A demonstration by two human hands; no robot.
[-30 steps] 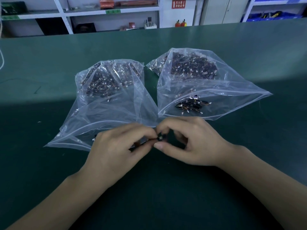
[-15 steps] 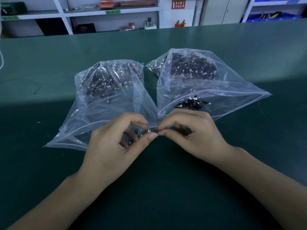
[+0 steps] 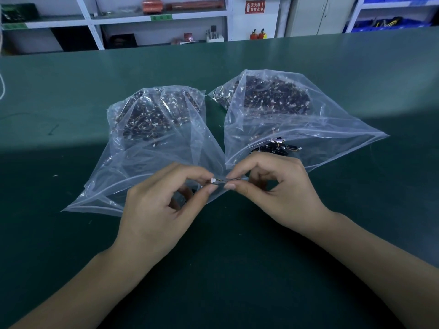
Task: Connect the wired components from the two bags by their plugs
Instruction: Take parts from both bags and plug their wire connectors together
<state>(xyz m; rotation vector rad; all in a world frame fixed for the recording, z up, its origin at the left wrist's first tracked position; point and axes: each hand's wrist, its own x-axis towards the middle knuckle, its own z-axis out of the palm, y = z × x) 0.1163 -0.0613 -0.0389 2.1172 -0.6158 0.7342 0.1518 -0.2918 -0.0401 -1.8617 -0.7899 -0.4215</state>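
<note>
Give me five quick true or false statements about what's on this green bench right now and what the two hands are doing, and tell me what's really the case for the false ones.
1. Two clear plastic bags lie side by side on the green table. True: the left bag and the right bag.
2. The left hand lies flat on the table. False: its thumb and forefinger pinch the small white plug.
3. The right hand pinches the thin wire beside that plug. True.
4. Both bags are empty. False: each holds a heap of dark wired components.
5. The hands work behind the bags. False: they are in front of the bag mouths, nearer the camera.
</note>
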